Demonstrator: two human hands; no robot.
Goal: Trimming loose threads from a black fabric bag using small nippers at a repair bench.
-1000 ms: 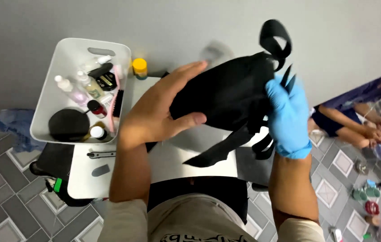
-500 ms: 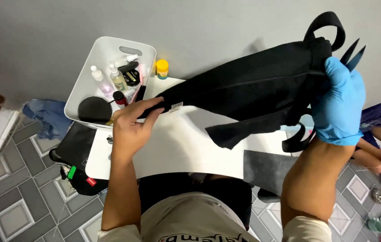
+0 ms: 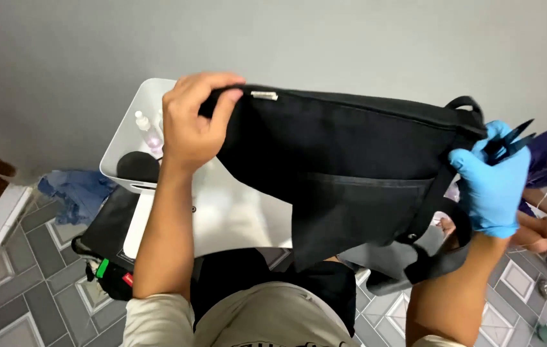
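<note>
From the head camera, your bare left hand (image 3: 190, 125) gripped the top left corner of a black fabric bag (image 3: 344, 160), fingers curled over its edge. Your right hand (image 3: 493, 186), in a blue glove, clutched the bag's right end together with black scissors (image 3: 511, 136) and a black strap (image 3: 437, 257) looping below. You held the bag stretched out flat above a white table (image 3: 235, 222). A white tray (image 3: 133, 138) of bottles sat behind your left hand.

Soft, even indoor light; the grey wall (image 3: 350, 38) above the left hand (image 3: 190, 122) is evenly lit. Slight motion blur softens the black bag (image 3: 350, 160); edges bend.
</note>
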